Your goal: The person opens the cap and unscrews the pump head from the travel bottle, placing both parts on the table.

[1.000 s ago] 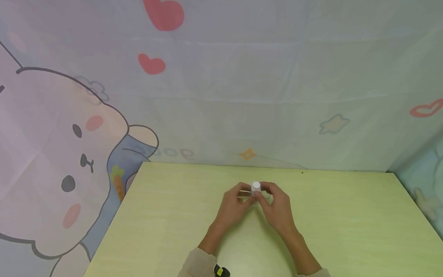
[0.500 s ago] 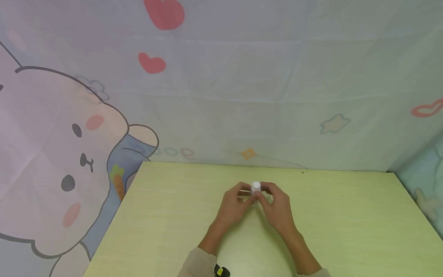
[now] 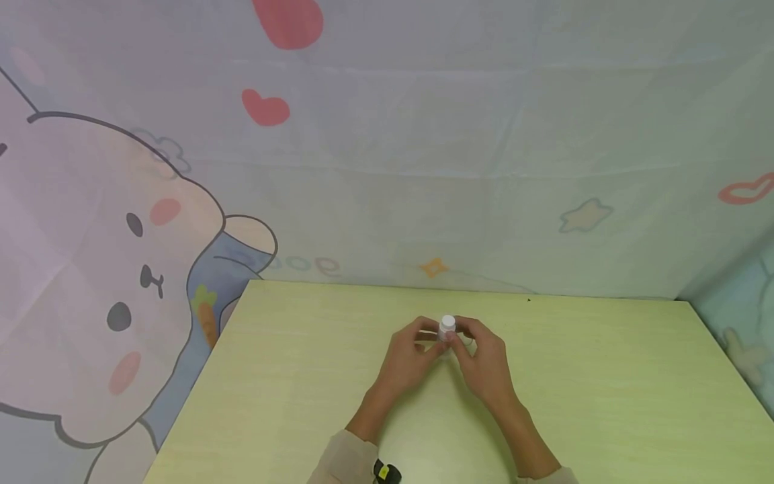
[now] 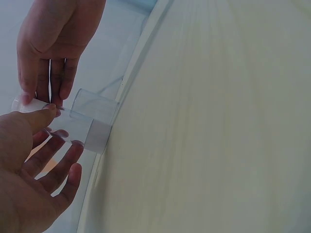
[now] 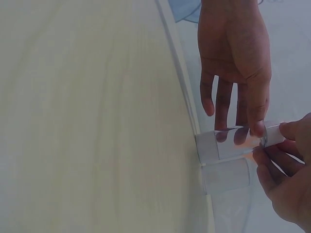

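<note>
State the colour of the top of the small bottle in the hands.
White. The bottle top shows best in the head view.

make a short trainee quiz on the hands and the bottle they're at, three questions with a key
1. What colour is the cap of the bottle? A red, B white, C black
2. True or false: only one hand touches the bottle.
3. Fill in: the clear cylinder is on the person's ____ side of the bottle.

Key: 1. B. 2. False; the left hand and the right hand both hold it. 3. right
</note>
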A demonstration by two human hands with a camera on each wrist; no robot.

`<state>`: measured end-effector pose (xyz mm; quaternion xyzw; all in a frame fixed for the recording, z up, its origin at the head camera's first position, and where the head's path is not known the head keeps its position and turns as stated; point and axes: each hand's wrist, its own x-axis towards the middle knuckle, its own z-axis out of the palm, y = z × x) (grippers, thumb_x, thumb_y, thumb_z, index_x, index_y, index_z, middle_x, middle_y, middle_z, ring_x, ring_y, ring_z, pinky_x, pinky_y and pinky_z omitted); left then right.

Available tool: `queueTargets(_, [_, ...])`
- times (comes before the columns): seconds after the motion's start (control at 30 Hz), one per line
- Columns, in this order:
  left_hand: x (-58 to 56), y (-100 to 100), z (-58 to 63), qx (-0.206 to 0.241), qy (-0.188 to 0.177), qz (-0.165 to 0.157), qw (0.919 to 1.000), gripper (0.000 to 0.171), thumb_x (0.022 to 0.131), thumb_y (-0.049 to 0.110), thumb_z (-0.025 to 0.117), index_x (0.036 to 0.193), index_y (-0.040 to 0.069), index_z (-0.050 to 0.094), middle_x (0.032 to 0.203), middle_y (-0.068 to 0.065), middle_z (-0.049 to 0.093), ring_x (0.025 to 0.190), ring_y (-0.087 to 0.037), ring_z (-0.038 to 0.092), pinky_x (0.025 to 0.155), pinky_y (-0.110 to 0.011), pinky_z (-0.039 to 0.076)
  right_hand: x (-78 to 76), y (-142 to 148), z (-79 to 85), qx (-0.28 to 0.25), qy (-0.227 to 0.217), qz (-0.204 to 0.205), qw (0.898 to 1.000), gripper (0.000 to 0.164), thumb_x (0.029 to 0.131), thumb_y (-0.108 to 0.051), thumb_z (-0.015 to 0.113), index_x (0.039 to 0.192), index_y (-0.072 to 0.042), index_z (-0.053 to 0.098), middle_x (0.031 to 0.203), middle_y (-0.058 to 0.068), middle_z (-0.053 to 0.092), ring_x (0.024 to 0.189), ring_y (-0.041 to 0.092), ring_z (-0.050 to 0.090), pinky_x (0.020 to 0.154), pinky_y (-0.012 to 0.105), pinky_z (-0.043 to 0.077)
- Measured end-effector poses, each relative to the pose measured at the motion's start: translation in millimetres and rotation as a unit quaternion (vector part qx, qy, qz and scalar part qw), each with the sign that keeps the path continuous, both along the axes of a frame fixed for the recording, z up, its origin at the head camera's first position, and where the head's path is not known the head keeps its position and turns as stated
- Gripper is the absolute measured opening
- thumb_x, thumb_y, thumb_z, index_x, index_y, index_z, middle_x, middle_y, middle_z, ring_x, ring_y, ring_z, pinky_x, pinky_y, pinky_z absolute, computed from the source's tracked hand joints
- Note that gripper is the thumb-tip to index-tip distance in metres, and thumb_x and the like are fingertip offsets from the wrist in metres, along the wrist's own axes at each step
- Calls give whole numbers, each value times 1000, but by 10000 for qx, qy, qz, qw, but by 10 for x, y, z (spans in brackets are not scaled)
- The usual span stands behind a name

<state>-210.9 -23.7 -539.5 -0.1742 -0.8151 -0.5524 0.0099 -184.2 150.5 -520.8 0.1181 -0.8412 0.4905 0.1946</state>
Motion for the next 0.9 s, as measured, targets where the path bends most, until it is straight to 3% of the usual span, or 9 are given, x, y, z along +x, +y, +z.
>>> queueTargets(0.5, [24, 8, 38, 5, -15, -16, 10000, 29, 101, 36, 76, 125, 22, 68, 129, 5, 71, 118, -25, 71, 96, -45, 58, 12, 12, 17, -136, -62, 5, 9999, 29, 100, -14, 77, 126, -5, 68, 120, 8, 74, 116, 27, 69, 103, 46, 55])
queueTargets(0.9, [36, -6, 27, -28, -62, -19, 10000, 31, 100, 35, 77, 126, 21, 68, 129, 5, 71, 118, -25, 71, 95, -44, 58, 13, 29, -9, -40, -26, -4, 10000, 24, 100, -12, 77, 120, -2, 71, 117, 11, 76, 115, 32, 71, 101, 51, 56])
